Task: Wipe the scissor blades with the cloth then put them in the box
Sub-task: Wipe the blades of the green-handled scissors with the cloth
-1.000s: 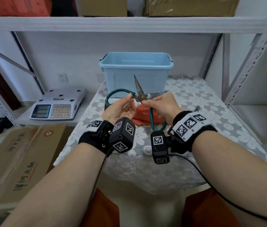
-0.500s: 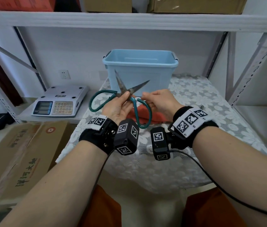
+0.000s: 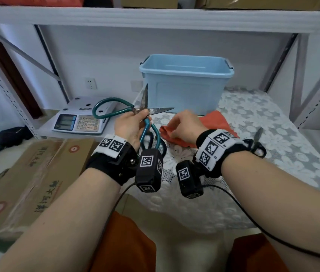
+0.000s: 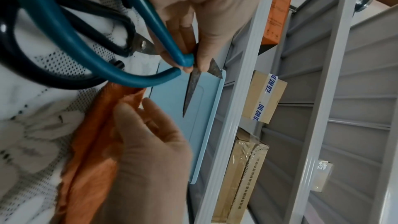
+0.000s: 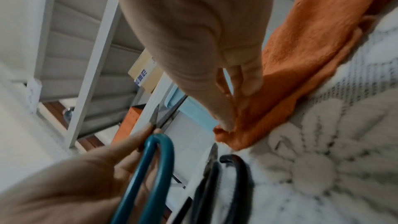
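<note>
My left hand (image 3: pixel 140 117) grips the teal-handled scissors (image 3: pixel 106 107) at the pivot, held above the table's left edge with the dull, stained blades (image 3: pixel 160 110) spread apart. In the left wrist view one blade (image 4: pixel 191 89) points toward the blue box. My right hand (image 3: pixel 172 128) is down on the orange cloth (image 3: pixel 217 122), which lies on the lace tablecloth. In the right wrist view its thumb and fingers (image 5: pixel 231 108) pinch the cloth's (image 5: pixel 312 40) near edge. The light blue box (image 3: pixel 186 85) stands open behind the cloth, and what is inside it is hidden.
A black-handled pair of scissors (image 3: pixel 151 138) lies under my left hand, and another black pair (image 3: pixel 258 144) sits beside my right wrist. A weighing scale (image 3: pixel 80 120) is on the low shelf at left, with a cardboard carton (image 3: pixel 27 173) below it. Shelf uprights flank the table.
My right hand has let go of the teal scissors and dropped to the orange cloth. My left hand has taken the scissors leftward, blades still spread.
</note>
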